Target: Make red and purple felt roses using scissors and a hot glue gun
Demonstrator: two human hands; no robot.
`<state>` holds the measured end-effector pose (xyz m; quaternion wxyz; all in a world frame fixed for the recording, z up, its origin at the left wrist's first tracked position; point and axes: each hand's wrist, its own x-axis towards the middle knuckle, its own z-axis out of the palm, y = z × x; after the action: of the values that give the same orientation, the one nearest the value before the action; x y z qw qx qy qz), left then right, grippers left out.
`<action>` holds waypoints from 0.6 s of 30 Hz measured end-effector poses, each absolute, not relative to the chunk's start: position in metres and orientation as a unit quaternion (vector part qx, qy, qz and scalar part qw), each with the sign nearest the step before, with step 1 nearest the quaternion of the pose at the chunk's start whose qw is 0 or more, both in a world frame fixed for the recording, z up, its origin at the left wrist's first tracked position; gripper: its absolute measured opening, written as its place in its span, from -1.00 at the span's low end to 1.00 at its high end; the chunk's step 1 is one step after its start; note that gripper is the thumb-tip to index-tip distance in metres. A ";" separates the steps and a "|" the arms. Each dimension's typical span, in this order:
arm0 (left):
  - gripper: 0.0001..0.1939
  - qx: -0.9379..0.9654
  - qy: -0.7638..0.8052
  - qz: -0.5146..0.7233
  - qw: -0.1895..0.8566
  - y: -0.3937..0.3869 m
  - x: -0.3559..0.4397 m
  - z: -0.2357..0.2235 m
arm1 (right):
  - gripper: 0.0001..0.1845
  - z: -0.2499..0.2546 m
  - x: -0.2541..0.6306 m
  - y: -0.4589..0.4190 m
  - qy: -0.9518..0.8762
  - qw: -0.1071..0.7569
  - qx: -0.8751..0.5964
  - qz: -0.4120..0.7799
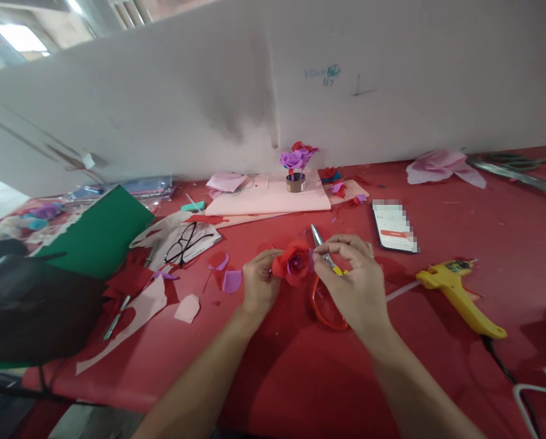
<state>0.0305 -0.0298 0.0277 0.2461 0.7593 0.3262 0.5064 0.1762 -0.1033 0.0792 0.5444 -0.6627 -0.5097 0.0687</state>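
Between my hands is a red paper flower (292, 263) with a dark purple centre. My left hand (260, 280) is closed on the flower's left side, its fingertips partly hidden behind the petals. On the other side, my right hand (353, 274) pinches with thumb and index finger at the flower's right edge, where a bit of purple shows; I cannot make out exactly what is between those fingertips. Scissors (317, 236) with red-orange handles lie on the table under my right hand, blades pointing away. Purple and red petal pieces (231, 281) lie left of my left hand.
A yellow glue gun (460, 297) and a phone (394, 225) lie to the right. Behind, purple and red paper flowers stand in a small brown pot (295, 183) on pink sheets (264, 198). Glasses (181, 247), paper scraps and a dark bag (39, 311) are at left.
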 end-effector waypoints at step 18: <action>-0.83 0.723 0.385 0.480 0.315 -0.027 0.034 0.021 | -0.94 0.082 0.177 -0.103 -0.491 0.522 -0.675 0.176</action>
<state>0.0335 -0.0271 0.0206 0.3146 0.7227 0.3854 0.4798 0.1768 -0.1035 0.0819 0.5217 -0.6753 -0.4909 0.1756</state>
